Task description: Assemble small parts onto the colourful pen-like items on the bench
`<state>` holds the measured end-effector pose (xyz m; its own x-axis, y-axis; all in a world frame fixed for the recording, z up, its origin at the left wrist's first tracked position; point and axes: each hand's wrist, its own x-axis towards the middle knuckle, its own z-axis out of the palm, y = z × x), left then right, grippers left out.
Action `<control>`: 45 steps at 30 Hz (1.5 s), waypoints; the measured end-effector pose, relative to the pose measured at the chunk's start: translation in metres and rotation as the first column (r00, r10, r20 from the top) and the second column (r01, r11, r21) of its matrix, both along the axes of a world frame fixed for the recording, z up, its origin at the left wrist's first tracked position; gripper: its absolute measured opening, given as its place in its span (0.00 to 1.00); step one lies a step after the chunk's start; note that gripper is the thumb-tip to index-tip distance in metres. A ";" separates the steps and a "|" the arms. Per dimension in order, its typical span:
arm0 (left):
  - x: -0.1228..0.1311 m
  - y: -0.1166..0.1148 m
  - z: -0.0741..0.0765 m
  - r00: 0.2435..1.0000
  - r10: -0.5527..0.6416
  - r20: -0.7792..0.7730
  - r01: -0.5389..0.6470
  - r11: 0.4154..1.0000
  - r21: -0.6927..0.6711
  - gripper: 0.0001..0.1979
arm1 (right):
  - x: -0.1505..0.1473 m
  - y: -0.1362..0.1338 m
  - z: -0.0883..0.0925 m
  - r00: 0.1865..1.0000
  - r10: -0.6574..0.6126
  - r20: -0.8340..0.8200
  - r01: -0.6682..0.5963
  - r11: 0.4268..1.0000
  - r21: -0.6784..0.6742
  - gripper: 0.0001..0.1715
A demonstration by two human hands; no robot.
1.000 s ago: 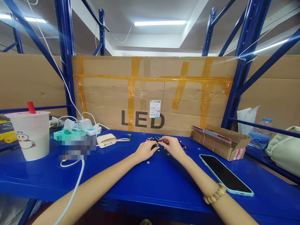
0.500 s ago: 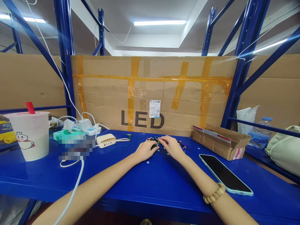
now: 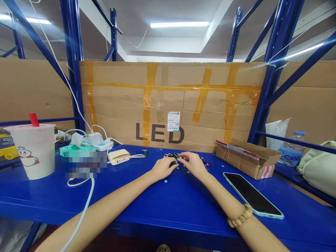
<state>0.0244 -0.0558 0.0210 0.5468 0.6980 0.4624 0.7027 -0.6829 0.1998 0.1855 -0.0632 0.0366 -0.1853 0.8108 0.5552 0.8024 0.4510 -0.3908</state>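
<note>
My left hand point(image 3: 163, 168) is near the middle of the blue shelf top, its fingers curled around a small shiny green piece point(image 3: 173, 163). Close beside it, my right hand point(image 3: 194, 166) has its fingertips drawn together over the same spot; what they pinch is too small to tell. Several small glossy pieces, purple and dark, lie behind and between the hands, partly covered by them. One purple piece point(image 3: 206, 162) shows to the right of my right hand. Farther left, a small green T-shaped piece point(image 3: 144, 153) lies by itself.
On the right are an open cardboard box point(image 3: 237, 157) and a phone point(image 3: 253, 194). At left stand a lidded cup point(image 3: 35, 154) and a cream power bank point(image 3: 119, 157), with a white cable point(image 3: 85, 206) running over the front edge. A large cardboard sheet point(image 3: 120, 108) closes off the back.
Both hands stay almost in place, with only slight finger movement at the small pieces. The view has shifted very slightly.
</note>
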 end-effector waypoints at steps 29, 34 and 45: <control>0.000 -0.001 0.001 1.000 0.010 0.005 -0.010 1.000 -0.024 0.11 | -0.001 -0.005 0.002 0.998 0.051 0.024 -0.052 0.998 0.048 0.15; 0.000 -0.001 0.001 1.000 0.005 0.009 -0.004 1.000 -0.030 0.11 | 0.001 -0.001 0.000 0.998 0.067 -0.001 -0.066 0.994 0.084 0.15; 0.000 -0.001 0.000 1.000 0.016 0.009 -0.016 1.000 -0.024 0.14 | 0.000 0.006 -0.003 0.950 0.160 -0.269 -0.152 0.987 0.049 0.11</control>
